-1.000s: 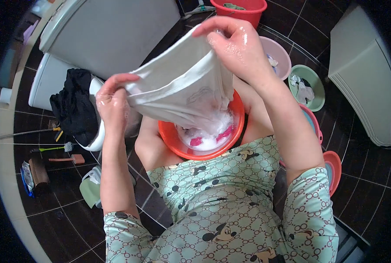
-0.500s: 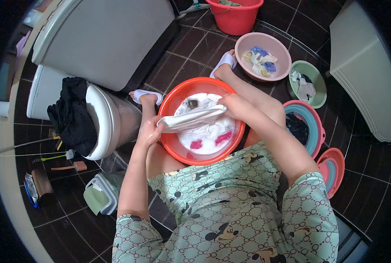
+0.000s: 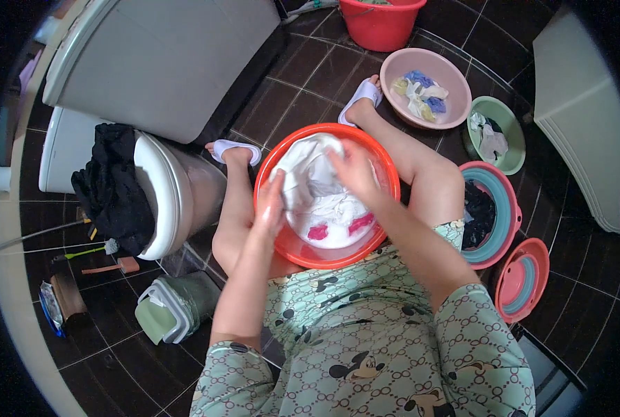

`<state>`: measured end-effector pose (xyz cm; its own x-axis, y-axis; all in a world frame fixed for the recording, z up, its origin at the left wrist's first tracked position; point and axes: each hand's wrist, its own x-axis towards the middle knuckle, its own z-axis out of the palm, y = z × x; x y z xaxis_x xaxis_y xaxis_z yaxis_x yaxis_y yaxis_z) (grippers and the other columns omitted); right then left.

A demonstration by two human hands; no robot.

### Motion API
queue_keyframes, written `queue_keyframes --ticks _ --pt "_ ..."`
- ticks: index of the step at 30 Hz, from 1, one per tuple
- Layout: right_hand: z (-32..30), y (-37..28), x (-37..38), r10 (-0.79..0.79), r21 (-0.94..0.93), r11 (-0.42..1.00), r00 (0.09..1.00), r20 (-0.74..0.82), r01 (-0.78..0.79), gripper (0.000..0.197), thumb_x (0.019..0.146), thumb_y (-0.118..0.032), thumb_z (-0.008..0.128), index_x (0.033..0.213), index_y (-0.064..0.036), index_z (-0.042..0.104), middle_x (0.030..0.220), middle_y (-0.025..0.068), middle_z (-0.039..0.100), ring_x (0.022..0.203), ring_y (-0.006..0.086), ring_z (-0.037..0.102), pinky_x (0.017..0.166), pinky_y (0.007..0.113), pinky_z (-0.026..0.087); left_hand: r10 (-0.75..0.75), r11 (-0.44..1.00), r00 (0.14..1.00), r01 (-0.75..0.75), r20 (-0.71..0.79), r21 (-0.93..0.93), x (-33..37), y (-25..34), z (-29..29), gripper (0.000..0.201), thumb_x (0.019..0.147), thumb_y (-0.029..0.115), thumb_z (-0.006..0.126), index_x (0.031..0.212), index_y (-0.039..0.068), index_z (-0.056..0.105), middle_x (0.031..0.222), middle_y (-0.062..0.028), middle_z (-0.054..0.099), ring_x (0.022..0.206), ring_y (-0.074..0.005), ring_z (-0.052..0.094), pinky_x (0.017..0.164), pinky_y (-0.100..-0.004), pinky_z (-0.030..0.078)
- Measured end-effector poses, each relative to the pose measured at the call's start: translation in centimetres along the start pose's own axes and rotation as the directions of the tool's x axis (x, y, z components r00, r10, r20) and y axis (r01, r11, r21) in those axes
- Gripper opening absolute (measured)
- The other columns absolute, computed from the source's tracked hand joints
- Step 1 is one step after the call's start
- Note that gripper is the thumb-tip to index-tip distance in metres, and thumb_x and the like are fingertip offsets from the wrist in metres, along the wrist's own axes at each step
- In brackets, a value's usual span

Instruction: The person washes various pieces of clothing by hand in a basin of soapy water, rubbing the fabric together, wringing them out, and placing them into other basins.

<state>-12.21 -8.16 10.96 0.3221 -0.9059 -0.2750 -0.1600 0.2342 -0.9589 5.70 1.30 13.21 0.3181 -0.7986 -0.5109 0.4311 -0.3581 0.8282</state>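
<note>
Over a round orange-red basin between my legs, both hands hold up a wet white cloth. My left hand grips its near left side, with the fingertips against the fabric. My right hand is closed on the right side, its fingers partly hidden by the cloth's folds. The cloth hangs bunched and rounded at the top; its exact kind of garment does not show. Below it, suds and more white laundry fill the basin, with pink patches showing near the front.
To the right stand a pink basin with clothes, a green basin, a pink-and-blue basin with dark clothes and a smaller pink basin. A red bucket is behind. At left are a toilet with black clothing and a bin.
The white cloth was stretched flat between my hands; now it is bunched and lifted toward the basin's far side. My hands have come closer together, and the view has shifted slightly.
</note>
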Motion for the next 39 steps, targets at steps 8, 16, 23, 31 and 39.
queue_keyframes --ticks 8,16,23,31,39 --pt "2.3 3.9 -6.7 -0.376 0.034 0.924 0.893 0.246 0.380 0.036 0.079 0.002 0.055 0.114 -0.0030 0.057 0.103 0.0104 0.056 0.101 0.0203 0.058 0.084 0.030 0.049 0.082 0.992 0.996 -0.083 0.017 0.093 -1.2 -3.1 2.0 0.029 0.095 0.015 0.049 0.117 -0.002 0.056 0.107 -0.0084 0.063 0.095 -0.0145 0.059 0.083 -0.0282 0.046" --pt "-1.7 -2.9 -2.4 -0.220 0.203 0.967 0.909 0.353 0.156 0.031 0.096 -0.027 0.050 0.111 -0.0008 0.060 0.101 0.0054 0.061 0.100 0.0153 0.056 0.093 0.030 0.039 0.164 0.975 0.922 -0.206 0.350 0.085 -6.7 4.6 3.5 0.028 0.093 0.015 0.052 0.115 -0.003 0.057 0.105 -0.0061 0.063 0.097 -0.0113 0.057 0.088 -0.0242 0.041" --pt "-2.6 -10.0 -3.4 -0.396 0.369 0.886 0.874 0.281 0.282 0.026 0.098 -0.025 0.048 0.091 -0.0024 0.060 0.077 -0.0044 0.054 0.072 0.0050 0.048 0.066 0.023 0.041 0.320 0.912 0.905 -0.375 0.279 0.169 -6.2 8.8 1.9 0.024 0.094 0.019 0.051 0.104 -0.002 0.059 0.093 -0.0009 0.061 0.087 -0.0078 0.053 0.079 -0.0222 0.041" --pt "2.5 -4.2 -4.7 -0.288 0.086 0.952 0.956 -0.063 0.292 0.024 0.092 -0.025 0.055 0.086 -0.0027 0.060 0.069 0.0128 0.059 0.061 0.0189 0.057 0.059 0.032 0.046 0.316 0.918 0.929 -0.249 -0.191 0.309 -1.2 -0.7 3.4 0.035 0.093 0.030 0.057 0.078 0.000 0.065 0.065 0.0034 0.057 0.059 -0.0042 0.048 0.053 -0.0215 0.038" --pt "2.3 -1.4 -3.9 -0.436 -0.456 0.818 0.895 -0.095 0.351 0.021 0.081 -0.026 0.064 0.066 -0.0110 0.060 0.064 0.0110 0.060 0.053 0.0307 0.056 0.048 0.038 0.045 -0.235 0.910 0.970 0.195 -0.067 -0.365 -3.3 -3.8 7.7 0.029 0.098 0.029 0.040 0.108 0.008 0.057 0.083 -0.0025 0.058 0.077 -0.0152 0.058 0.069 -0.0344 0.051"
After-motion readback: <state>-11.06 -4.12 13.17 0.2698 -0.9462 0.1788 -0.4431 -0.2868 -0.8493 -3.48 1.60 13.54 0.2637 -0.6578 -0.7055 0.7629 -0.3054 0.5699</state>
